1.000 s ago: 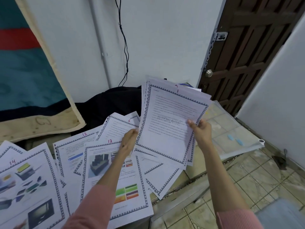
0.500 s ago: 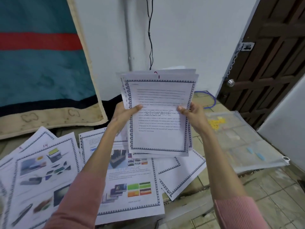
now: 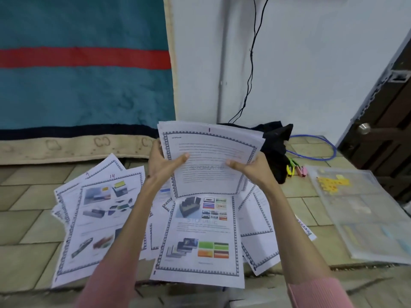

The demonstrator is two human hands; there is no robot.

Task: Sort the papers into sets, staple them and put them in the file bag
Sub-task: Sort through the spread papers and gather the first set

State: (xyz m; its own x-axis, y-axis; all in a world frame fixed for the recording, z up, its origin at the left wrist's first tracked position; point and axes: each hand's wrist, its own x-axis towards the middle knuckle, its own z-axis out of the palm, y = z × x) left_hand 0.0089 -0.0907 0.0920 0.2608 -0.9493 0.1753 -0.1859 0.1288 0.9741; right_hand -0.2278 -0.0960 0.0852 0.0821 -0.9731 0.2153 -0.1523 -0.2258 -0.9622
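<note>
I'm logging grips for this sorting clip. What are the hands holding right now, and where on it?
Both hold one stack of papers: the left hand grips its left edge, the right hand its right edge, thumbs on the top sheet.

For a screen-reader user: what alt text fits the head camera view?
Both hands, left hand and right hand, hold a stack of papers above loose printed pages spread on the tiled floor. A clear file bag lies to the right.
</note>
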